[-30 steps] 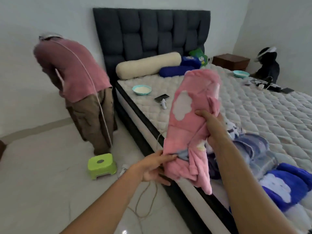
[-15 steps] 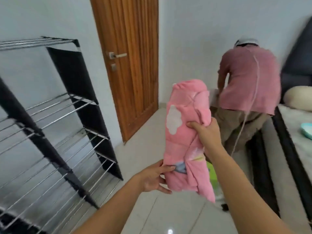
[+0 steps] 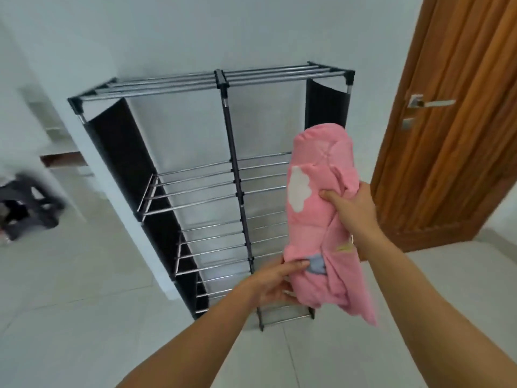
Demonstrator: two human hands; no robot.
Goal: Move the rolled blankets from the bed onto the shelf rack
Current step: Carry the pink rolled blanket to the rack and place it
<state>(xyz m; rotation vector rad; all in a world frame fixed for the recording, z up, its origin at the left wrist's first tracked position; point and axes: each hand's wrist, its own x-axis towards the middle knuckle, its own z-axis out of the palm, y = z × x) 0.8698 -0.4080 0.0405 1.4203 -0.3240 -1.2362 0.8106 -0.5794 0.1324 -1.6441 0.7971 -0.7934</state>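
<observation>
I hold a rolled pink blanket (image 3: 319, 219) with a white cloud print upright in front of the shelf rack (image 3: 221, 82). My right hand (image 3: 352, 208) grips its middle from the right side. My left hand (image 3: 277, 281) supports its lower end, where a loose flap hangs down. The rack is a black-framed metal unit with several tiers of silver bars and a central post; its shelves hold nothing I can see. The blanket covers part of the rack's right half. The bed is out of view.
A wooden door (image 3: 453, 121) with a metal handle (image 3: 428, 103) stands to the right of the rack. A dark blurred object (image 3: 25, 208) sits on the floor at far left. Pale floor tiles (image 3: 84, 317) spread in front of the rack.
The view has swung left from the bed, past the door and another person, and now faces the rack head on. Both hands keep the same grip on the pink blanket.
</observation>
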